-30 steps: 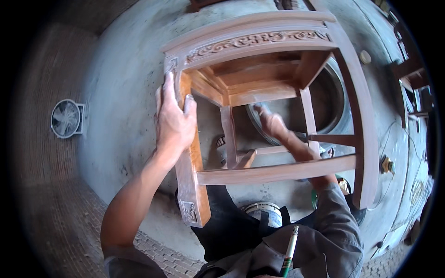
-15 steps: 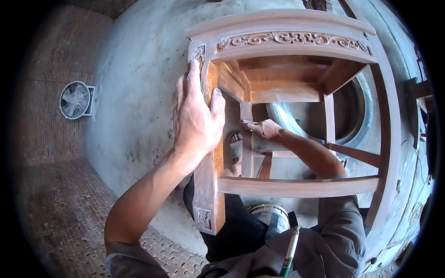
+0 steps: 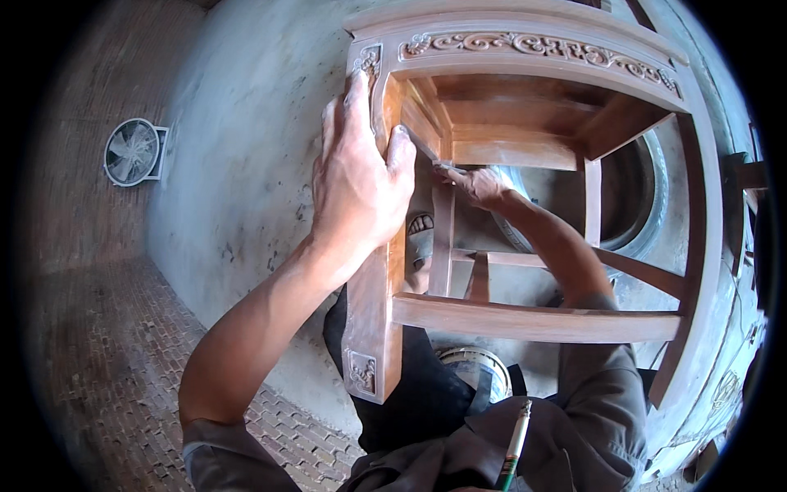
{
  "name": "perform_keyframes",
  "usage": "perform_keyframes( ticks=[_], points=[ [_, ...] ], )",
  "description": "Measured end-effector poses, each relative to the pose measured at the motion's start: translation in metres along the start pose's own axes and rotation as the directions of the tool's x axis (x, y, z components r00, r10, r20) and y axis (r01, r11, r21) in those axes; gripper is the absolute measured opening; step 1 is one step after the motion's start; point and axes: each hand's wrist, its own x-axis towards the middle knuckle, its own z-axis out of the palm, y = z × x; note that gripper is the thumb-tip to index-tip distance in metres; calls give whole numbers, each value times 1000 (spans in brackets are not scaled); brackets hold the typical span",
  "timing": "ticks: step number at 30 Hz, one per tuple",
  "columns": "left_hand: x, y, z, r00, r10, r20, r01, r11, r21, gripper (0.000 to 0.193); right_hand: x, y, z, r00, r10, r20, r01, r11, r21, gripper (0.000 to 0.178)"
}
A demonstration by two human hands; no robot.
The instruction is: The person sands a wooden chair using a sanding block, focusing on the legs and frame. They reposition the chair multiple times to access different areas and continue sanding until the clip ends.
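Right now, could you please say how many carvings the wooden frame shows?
3: scroll band across the top, corner carving by the left hand, square panel far below; others may be hidden.

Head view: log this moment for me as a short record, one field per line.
Main piece: wooden furniture frame, carved scrollwork across its front
Left hand: spread on the left front leg, thumb at its inner edge
Right hand: inside the frame, fingertips at the upper part of the left rear leg
Right grip: contents too small to tell
Behind frame: large tyre-like ring
Far left: round white fan
Below frame: white bucket
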Motion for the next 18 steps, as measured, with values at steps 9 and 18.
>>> perform_keyframes(
  ticks=[9,18],
  points=[
    [-9,-6,-2,998,-56,-8,56,998,13,64,7,-12,-2,976,-123,-181,146,982,119,55],
    [-10,-1,-7,976,-216,6,216,976,1,70,-118,-102,7,607,579,-544,-177,766,618,38]
  ],
)
